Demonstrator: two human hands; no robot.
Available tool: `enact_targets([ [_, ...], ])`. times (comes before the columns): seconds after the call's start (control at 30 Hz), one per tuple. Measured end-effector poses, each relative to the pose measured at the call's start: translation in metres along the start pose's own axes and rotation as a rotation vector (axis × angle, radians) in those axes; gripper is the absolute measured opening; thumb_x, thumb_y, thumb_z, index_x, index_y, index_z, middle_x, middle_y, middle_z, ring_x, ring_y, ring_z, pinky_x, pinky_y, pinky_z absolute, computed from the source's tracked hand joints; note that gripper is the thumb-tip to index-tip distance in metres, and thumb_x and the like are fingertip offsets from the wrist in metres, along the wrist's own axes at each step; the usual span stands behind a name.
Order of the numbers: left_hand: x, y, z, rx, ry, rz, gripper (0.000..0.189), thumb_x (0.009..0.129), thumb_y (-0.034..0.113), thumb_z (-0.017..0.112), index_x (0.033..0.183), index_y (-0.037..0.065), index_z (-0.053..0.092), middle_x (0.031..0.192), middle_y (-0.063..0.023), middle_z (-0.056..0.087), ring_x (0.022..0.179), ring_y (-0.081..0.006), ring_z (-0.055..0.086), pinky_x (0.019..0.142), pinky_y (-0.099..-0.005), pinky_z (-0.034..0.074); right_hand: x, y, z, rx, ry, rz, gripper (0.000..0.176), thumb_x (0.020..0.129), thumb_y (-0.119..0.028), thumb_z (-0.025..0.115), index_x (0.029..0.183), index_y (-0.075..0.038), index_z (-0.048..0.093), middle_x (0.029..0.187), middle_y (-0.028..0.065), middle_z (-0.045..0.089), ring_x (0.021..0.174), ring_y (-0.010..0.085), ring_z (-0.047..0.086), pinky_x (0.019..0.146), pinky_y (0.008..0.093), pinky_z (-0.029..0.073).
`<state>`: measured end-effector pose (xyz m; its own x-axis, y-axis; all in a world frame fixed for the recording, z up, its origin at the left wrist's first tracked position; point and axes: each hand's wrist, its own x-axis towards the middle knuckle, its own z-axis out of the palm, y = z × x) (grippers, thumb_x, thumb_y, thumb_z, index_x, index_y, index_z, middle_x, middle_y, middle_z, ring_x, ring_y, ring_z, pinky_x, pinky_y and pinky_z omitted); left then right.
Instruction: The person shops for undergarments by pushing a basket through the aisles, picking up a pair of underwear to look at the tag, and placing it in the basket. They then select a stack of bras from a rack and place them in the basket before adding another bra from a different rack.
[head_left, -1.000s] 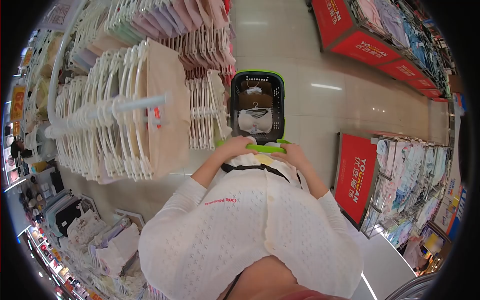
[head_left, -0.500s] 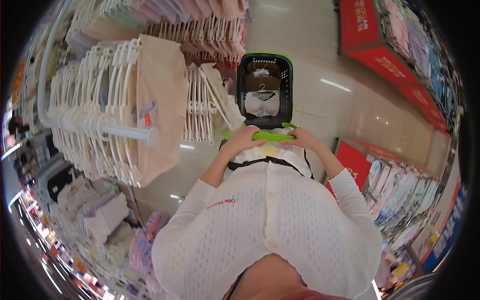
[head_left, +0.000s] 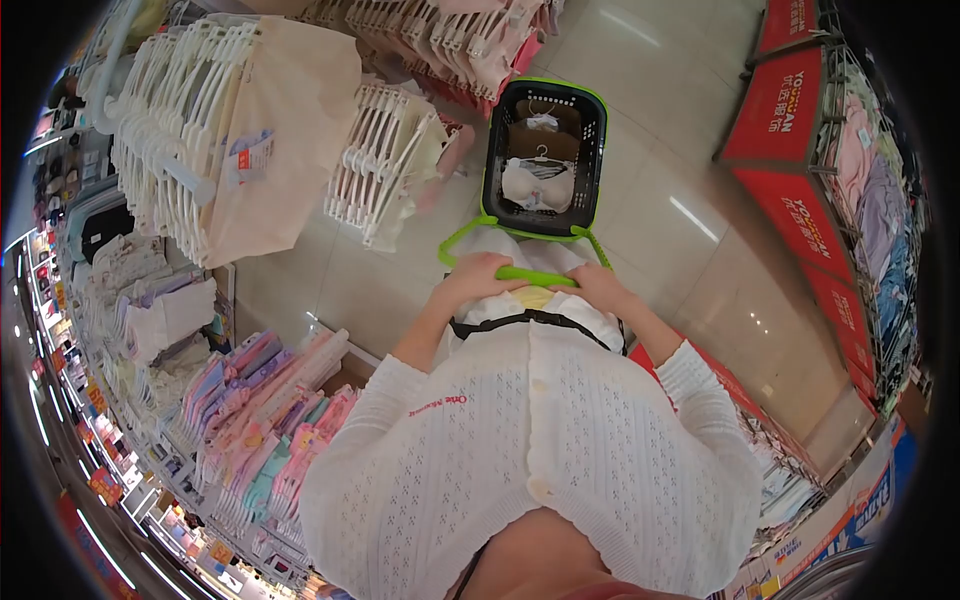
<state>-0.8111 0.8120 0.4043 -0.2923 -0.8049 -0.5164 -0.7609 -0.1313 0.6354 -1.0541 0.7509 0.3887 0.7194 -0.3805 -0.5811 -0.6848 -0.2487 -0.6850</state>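
I have both hands closed on the green handle [head_left: 537,277], left hand [head_left: 474,279] and right hand [head_left: 600,289] near its two ends. Black basket [head_left: 545,222] sits just ahead of them, green rim, handle at its near side. Inside: white bra [head_left: 537,185] on a small hanger, near end; brown items [head_left: 541,143] behind it. Can't tell if the basket touches the floor.

Clearance: open tiled floor [head_left: 660,170] right of the basket, running out to the red-panelled racks [head_left: 786,105]. Left side is tighter: hanging pale garments [head_left: 290,130], and pink garments [head_left: 480,50] close to the basket's far left corner. White rail end [head_left: 203,190] sticks out at left. Folded pink and purple clothes [head_left: 270,395] lower left. Another red-fronted rack [head_left: 715,378] shows past the right forearm; gap unclear.
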Motion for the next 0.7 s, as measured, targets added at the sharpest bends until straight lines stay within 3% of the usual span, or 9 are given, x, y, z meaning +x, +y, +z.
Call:
enact_targets([
  [0.23,0.013,0.034,0.011,0.023,0.023,-0.125,0.041,0.068,0.051,0.062,0.076,0.011,0.062,0.071,-0.0140,0.059,0.070,-0.0306,0.057,0.061,-0.0379,0.044,-0.013,0.023,-0.010,0.001,0.047,-0.030,0.053,0.076,-0.055,0.052,0.082,-0.004,0.066,0.070,0.0185,0.059,0.070,0.0337,0.057,0.063,0.0409,0.044],
  [0.47,0.030,0.044,0.025,0.099,0.056,-0.092,0.045,0.068,0.053,0.061,0.080,0.010,0.063,0.073,-0.0140,0.060,0.072,-0.0309,0.058,0.064,-0.0384,0.044,-0.026,0.046,-0.011,0.111,0.048,0.038,0.053,0.074,-0.055,0.054,0.084,-0.005,0.066,0.074,0.0187,0.061,0.070,0.0324,0.058,0.063,0.0400,0.045],
  [0.7,0.038,0.045,0.030,0.120,0.027,-0.098,0.048,0.069,0.056,0.059,0.078,0.009,0.062,0.071,-0.0142,0.060,0.072,-0.0313,0.058,0.065,-0.0383,0.045,-0.031,0.046,-0.022,0.025,0.152,-0.009,0.052,0.072,-0.055,0.057,0.081,-0.005,0.067,0.069,0.0173,0.060,0.066,0.0319,0.058,0.060,0.0397,0.045],
])
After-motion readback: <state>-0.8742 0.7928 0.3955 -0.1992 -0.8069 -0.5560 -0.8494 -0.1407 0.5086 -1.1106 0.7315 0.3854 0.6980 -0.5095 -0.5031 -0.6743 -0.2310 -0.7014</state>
